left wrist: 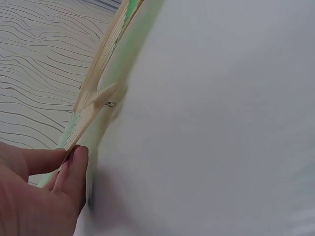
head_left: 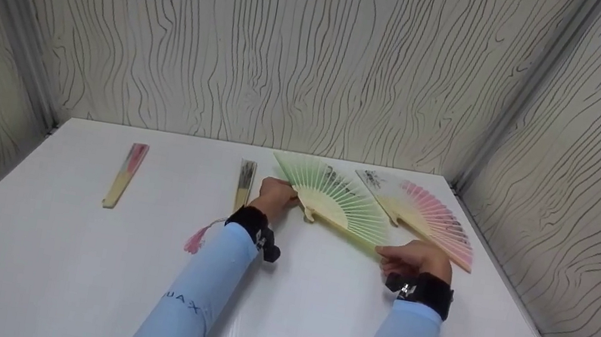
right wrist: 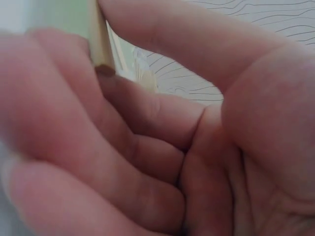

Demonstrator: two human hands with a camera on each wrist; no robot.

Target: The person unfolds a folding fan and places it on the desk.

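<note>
On the white table (head_left: 78, 278), toward its far right corner, we see the green fan (head_left: 340, 202) spread open, its outer ribs running from the far edge toward the right edge. Our left hand (head_left: 274, 194) pinches the far-side rib near the pivot; our right hand (head_left: 413, 258) clamps thumb and fingers on the near-side rib's tip. A pink fan (head_left: 428, 216) lies open just beyond, overlapping. Two folded fans (head_left: 244, 182) (head_left: 126, 174) lie leftward, well apart.
</note>
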